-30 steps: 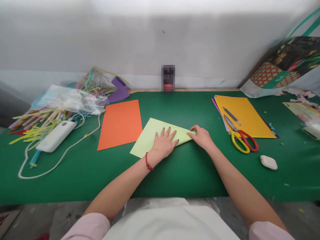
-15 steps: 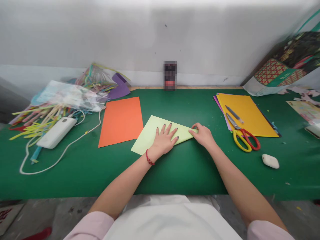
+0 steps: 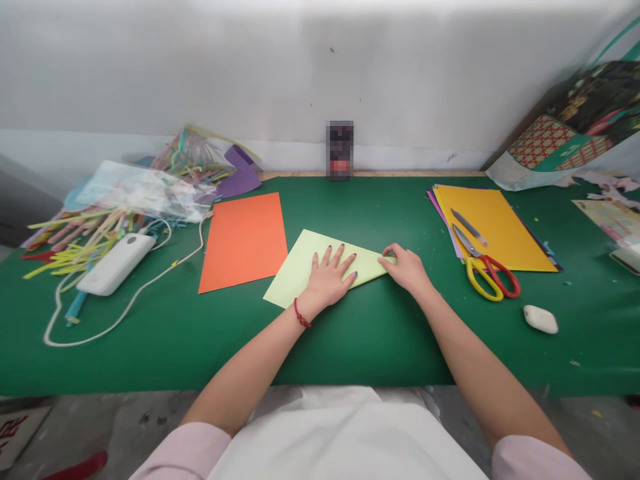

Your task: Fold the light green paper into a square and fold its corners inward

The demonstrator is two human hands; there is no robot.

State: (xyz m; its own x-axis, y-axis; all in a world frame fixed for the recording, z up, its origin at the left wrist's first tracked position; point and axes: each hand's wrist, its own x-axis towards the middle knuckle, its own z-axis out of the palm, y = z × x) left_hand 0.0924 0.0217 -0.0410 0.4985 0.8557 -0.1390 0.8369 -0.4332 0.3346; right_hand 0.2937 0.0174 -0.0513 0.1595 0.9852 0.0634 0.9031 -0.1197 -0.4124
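A pale yellow-green sheet of paper [image 3: 295,267], folded toward a narrow point at its right end, lies on the green table in front of me. My left hand [image 3: 331,275] rests flat on its middle with the fingers spread. At the narrow right end, my right hand [image 3: 403,267] pinches the paper's tip between thumb and forefinger. An orange sheet [image 3: 243,243] lies just left of the folded paper, close to its upper left edge.
Scissors [image 3: 483,263] and a grey pen-like tool [image 3: 469,227] lie on stacked coloured paper [image 3: 515,227] at right, near a white case [image 3: 541,319]. At left are a white power bank [image 3: 117,263] with a cable and a heap of coloured strips [image 3: 75,233]. A pixelated object [image 3: 340,150] stands by the wall.
Both hands keep their places on the pale yellow-green paper. The whole view has shifted very slightly; nothing on the table has visibly moved.
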